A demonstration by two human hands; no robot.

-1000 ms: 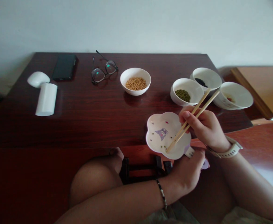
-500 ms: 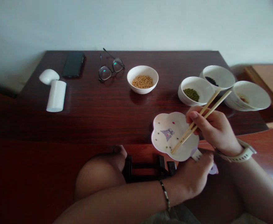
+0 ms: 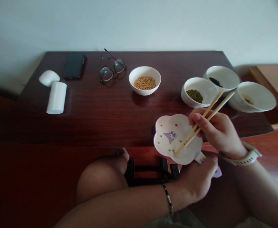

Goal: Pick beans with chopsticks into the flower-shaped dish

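Observation:
My left hand [image 3: 199, 179] is closed round the short handle of a flower-shaped white bowl [image 3: 161, 147], held tilted at the table's front edge. Its inside carries a purple cartoon print, and several small green beans lie on the surface. Above the bowl, my right hand [image 3: 218, 131] grips a pair of wooden chopsticks [image 3: 213, 109]. Their tips touch or nearly touch the bowl's lower inside, close to a few beans. Whether a bean sits between the tips, I cannot make out. Beyond my right hand stands a white bowl of green beans [image 3: 194, 96].
A bowl of yellow soybeans [image 3: 145, 83] stands mid-table. At right are a bowl with black beans [image 3: 215, 82] and a bowl with reddish contents [image 3: 249, 100]. Glasses [image 3: 114, 71], a black box-like device [image 3: 74, 66] and a white cylinder [image 3: 56, 98] occupy the left of the dark table [image 3: 101, 117].
Almost nothing differs. The view has shifted very slightly; both hands, the chopsticks and the flower-shaped bowl keep their positions.

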